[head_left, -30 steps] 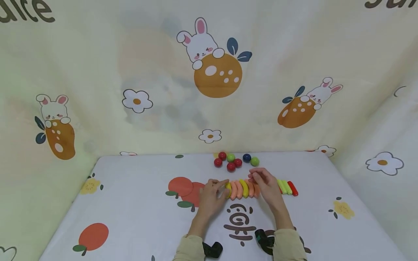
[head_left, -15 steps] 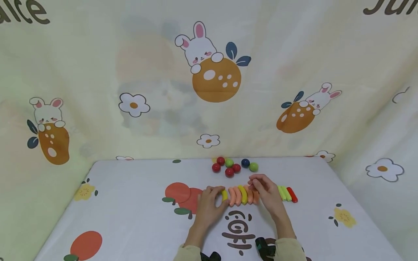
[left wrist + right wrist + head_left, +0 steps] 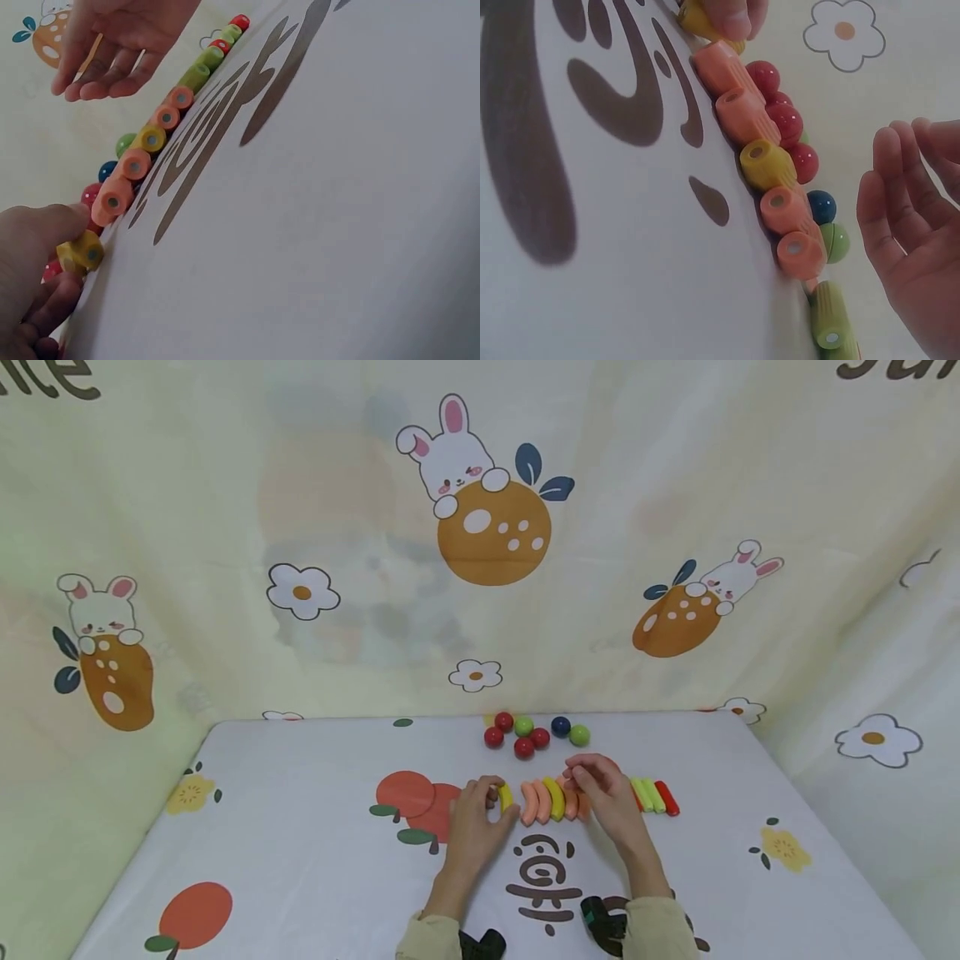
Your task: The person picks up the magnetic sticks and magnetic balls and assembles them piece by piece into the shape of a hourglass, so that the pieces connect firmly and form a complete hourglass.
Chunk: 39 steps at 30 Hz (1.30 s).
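At the left end of a row of short toy sticks, my left hand (image 3: 474, 827) pinches a yellow curved stick (image 3: 506, 794) between thumb and fingers. In the left wrist view, that yellow stick (image 3: 90, 250) shows a grey disc in its end. A narrow gap separates it from several salmon curved sticks (image 3: 529, 802) and another yellow curved stick (image 3: 556, 798). My right hand (image 3: 611, 797) is raised over the row's right part, hiding some of it. Nothing is held there; in the right wrist view its fingers (image 3: 891, 196) are loosely extended.
Straight green sticks (image 3: 651, 795) and a red stick (image 3: 667, 797) lie at the right end of the row. Behind stand red balls (image 3: 524, 747), green balls (image 3: 579, 735) and a dark blue ball (image 3: 560, 727). A patterned curtain (image 3: 360, 527) rises behind the table.
My left hand has drawn the yellow stick leftward, opening a gap to the salmon ones. The right hand has kept about the same place over the row. The head view tilted slightly.
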{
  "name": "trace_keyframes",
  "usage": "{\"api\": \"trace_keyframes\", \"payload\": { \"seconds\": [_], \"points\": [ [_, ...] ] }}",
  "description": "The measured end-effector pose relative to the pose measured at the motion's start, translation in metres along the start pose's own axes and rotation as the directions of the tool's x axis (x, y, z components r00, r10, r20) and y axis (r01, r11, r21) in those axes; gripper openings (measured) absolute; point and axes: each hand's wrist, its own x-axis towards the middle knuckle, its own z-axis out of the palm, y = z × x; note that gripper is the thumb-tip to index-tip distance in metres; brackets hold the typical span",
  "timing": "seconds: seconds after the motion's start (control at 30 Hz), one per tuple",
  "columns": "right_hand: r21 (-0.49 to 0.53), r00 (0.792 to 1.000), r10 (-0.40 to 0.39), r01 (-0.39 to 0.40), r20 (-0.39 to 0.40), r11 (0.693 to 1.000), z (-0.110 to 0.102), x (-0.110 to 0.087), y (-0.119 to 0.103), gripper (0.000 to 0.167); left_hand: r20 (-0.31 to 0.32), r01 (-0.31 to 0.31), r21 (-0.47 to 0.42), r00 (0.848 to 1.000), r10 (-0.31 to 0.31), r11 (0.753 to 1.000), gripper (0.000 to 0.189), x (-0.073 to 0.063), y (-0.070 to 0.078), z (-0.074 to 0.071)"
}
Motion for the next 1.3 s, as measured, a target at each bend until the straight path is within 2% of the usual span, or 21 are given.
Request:
{"api": "trace_keyframes", "payload": {
  "seconds": [0.33, 0.53, 0.7, 0.87, 1.0, 1.13, 1.2, 1.3],
  "points": [
    [0.013, 1.000, 0.001, -0.001, 0.021, 1.000, 0.001, 0.003, 0.000, 0.032, -0.045, 0.034, -0.099, 0.998, -0.039, 0.995, 0.028, 0.004, 0.000, -0.005],
    [0.001, 0.999, -0.009, 0.009, 0.032, 1.000, 0.007, 0.007, -0.003, 0.031, -0.019, 0.079, -0.163, 0.996, -0.083, 0.983, 0.029, 0.004, -0.001, -0.013],
    [-0.044, 0.999, 0.026, -0.025, 0.035, 0.999, 0.011, 0.006, -0.001, 0.031, 0.006, 0.138, -0.260, 0.990, -0.141, 0.956, 0.032, -0.003, -0.007, -0.023],
    [-0.097, 0.999, 0.024, -0.020, 0.034, 0.995, 0.013, 0.006, 0.000, 0.029, 0.034, 0.187, -0.330, 0.982, -0.187, 0.925, 0.038, -0.006, -0.014, -0.034],
    [-0.134, 0.999, 0.021, -0.017, 0.029, 0.991, 0.014, 0.007, -0.002, 0.026, 0.083, 0.194, -0.367, 0.981, -0.175, 0.910, 0.043, -0.005, -0.023, -0.042],
    [-0.158, 0.999, 0.015, -0.010, 0.030, 0.987, 0.014, 0.009, -0.005, 0.025, 0.116, 0.178, -0.429, 0.983, -0.141, 0.885, 0.034, -0.006, -0.030, -0.052],
    [-0.164, 0.999, 0.013, -0.007, 0.035, 0.986, 0.014, 0.010, -0.007, 0.026, 0.101, 0.144, -0.412, 0.989, -0.112, 0.900, 0.028, -0.008, -0.033, -0.056],
    [-0.180, 0.999, 0.019, -0.012, 0.040, 0.984, 0.015, 0.013, -0.009, 0.027, 0.060, 0.083, -0.340, 0.996, -0.066, 0.937, 0.023, -0.010, -0.035, -0.059]
  ]
}}
